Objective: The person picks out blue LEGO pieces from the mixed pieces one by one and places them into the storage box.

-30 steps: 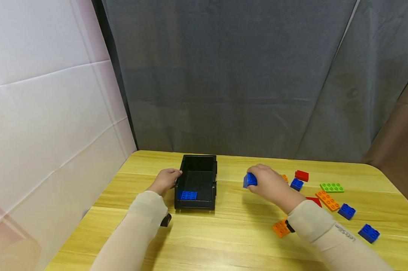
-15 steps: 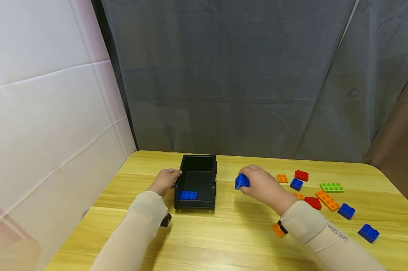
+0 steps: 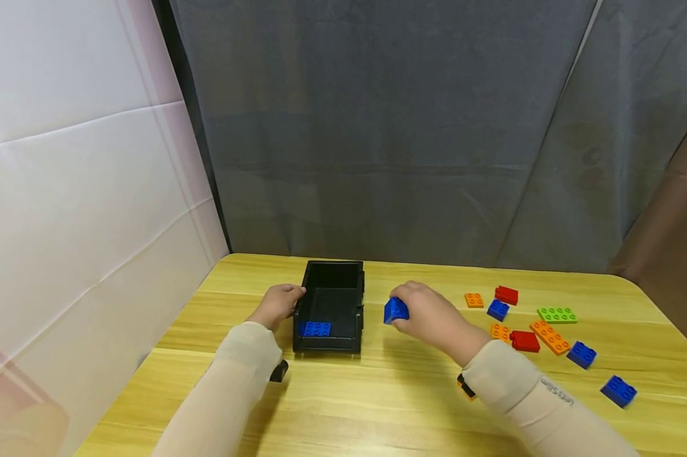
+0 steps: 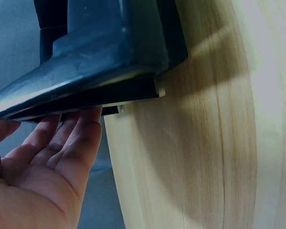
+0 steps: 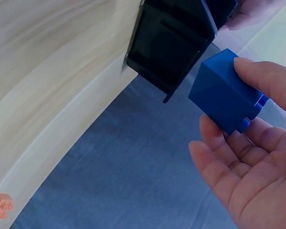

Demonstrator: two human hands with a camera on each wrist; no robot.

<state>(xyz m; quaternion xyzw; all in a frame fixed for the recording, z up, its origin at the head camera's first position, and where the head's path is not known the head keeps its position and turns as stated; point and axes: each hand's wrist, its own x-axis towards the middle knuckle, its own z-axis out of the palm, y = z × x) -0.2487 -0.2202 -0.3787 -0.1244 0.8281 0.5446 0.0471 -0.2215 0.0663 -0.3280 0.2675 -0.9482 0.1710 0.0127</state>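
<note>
My left hand (image 3: pixel 278 304) holds the left rim of a black plastic bin (image 3: pixel 327 344); in the left wrist view its fingers (image 4: pixel 69 148) reach up under the bin's lip. Inside, near the bin's front wall, lies a blue building brick (image 3: pixel 317 329) with studs upward. To the right of the bin, my right hand (image 3: pixel 431 317) pinches another blue building brick (image 3: pixel 396 310) above the table. The right wrist view shows the thumb on one side of this held brick (image 5: pixel 224 90) and fingertips on the other, its studs turned toward the palm.
Loose bricks lie on the right of the wooden table (image 3: pixel 377 406): red (image 3: pixel 506 295), green (image 3: pixel 557 315), orange (image 3: pixel 550 337) and several blue ones, one (image 3: pixel 619 391) nearest the front right. A grey curtain (image 3: pixel 377 158) stands behind the table, a white one (image 3: pixel 92 190) at left.
My right hand has moved left toward the bin, carrying the blue building brick. Orange and red bricks formerly behind the right arm now show. The left hand and bin have stayed put.
</note>
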